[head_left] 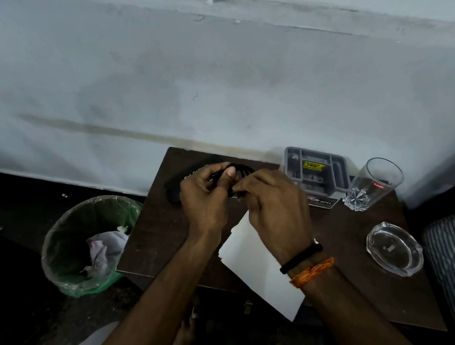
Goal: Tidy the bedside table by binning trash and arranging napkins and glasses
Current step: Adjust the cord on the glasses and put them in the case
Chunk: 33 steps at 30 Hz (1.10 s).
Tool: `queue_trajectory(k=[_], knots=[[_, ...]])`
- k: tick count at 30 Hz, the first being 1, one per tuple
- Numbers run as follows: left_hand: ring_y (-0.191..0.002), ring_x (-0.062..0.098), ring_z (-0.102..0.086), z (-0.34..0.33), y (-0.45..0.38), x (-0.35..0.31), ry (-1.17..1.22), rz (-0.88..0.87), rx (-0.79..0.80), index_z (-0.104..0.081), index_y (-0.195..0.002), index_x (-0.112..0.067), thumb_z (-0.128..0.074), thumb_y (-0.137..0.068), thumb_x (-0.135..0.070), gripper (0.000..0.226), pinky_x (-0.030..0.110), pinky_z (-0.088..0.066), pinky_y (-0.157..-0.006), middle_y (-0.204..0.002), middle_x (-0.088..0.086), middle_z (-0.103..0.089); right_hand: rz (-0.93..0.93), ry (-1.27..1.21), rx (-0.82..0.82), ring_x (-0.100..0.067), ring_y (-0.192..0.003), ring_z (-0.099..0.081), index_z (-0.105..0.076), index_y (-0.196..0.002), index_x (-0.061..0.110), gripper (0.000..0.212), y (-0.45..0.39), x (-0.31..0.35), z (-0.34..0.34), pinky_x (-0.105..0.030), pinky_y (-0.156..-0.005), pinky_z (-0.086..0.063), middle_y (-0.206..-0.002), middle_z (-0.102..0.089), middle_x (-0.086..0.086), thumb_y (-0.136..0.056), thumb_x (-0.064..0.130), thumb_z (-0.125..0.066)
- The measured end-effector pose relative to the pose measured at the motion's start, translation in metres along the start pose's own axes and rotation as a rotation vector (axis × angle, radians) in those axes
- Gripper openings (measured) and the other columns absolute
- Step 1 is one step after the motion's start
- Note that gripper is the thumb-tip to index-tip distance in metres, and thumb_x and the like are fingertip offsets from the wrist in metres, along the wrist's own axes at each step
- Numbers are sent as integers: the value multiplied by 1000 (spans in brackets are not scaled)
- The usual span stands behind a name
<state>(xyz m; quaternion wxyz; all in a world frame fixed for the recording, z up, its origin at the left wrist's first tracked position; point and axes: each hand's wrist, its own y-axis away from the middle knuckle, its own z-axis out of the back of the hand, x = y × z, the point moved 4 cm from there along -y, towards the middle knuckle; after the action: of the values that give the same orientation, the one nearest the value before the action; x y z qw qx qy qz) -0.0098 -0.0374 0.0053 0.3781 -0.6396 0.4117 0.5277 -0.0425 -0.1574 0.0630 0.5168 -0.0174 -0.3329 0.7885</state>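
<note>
Head view. Dark wooden bench stands against a pale wall, seen from above.

Both hands meet over the far-left part of the bench. Left hand has its fingers curled round a dark object; the thumb lies across the top of it. Right hand pinches the same object from the right, fingertips bent inward. The object is mostly hidden and dark against the bench; it could be glasses in or with a black case, but this cannot be told. Its visible part runs roughly left to right, parallel to the wall.

White napkins lie flat near the bench's front edge, under the right forearm. Long axis runs diagonally, from far-left to near-right, with one corner past the front edge.

Bin with green liner stands on the floor just left of the bench; crumpled paper lies inside.

Grey compartment tray sits at the back by the wall. Clear tumbler stands upright just right of it. Glass ashtray rests nearer the front right.
</note>
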Motion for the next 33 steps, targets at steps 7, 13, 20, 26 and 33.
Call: queue_trajectory(k=[7, 13, 20, 26, 33], knots=[[-86, -5, -70, -1, 5, -19, -208, -177, 7, -75, -100, -21, -69, -88, -5, 21, 12, -53, -75, -87, -16, -73, -120, -325, -116, -5, -84, -67, -72, -94, 16, 11, -4, -10, 10, -21, -75, -55, -92, -73, 6, -86, 8, -74], [-98, 5, -67, -4, 4, -21, -478, -370, 113, -72, -115, -18, -60, -93, -7, 28, 28, -55, -87, -103, -7, -73, -256, -573, -134, -8, -89, -71, -69, -94, 16, 9, -6, -23, 17, -24, -78, -56, -92, -74, 5, -89, 10, -71], [-96, 25, -70, -16, 0, -7, -269, -161, 443, -67, -115, -9, -58, -97, -10, 21, 41, -60, -75, -107, 5, -70, -715, -1066, -389, -18, -74, -74, -58, -104, 9, 19, -5, -67, 13, -38, -72, -61, -88, -68, -13, -91, -4, -65], [-109, 28, -66, -22, 5, 2, -174, 34, 584, -65, -121, -10, -64, -87, -12, 35, 41, -56, -89, -116, 11, -69, -883, -1049, -425, -22, -68, -75, -64, -107, 6, 22, -1, -89, 5, -32, -62, -61, -81, -70, -16, -88, -5, -68], [-82, 11, -67, -17, 1, -1, -71, 58, 477, -64, -120, -3, -54, -95, 6, 28, 27, -55, -80, -92, 7, -69, -814, -772, -168, -18, -81, -75, -77, -100, 10, 18, 1, -94, -9, -40, -75, -63, -89, -76, -6, -87, 2, -68]])
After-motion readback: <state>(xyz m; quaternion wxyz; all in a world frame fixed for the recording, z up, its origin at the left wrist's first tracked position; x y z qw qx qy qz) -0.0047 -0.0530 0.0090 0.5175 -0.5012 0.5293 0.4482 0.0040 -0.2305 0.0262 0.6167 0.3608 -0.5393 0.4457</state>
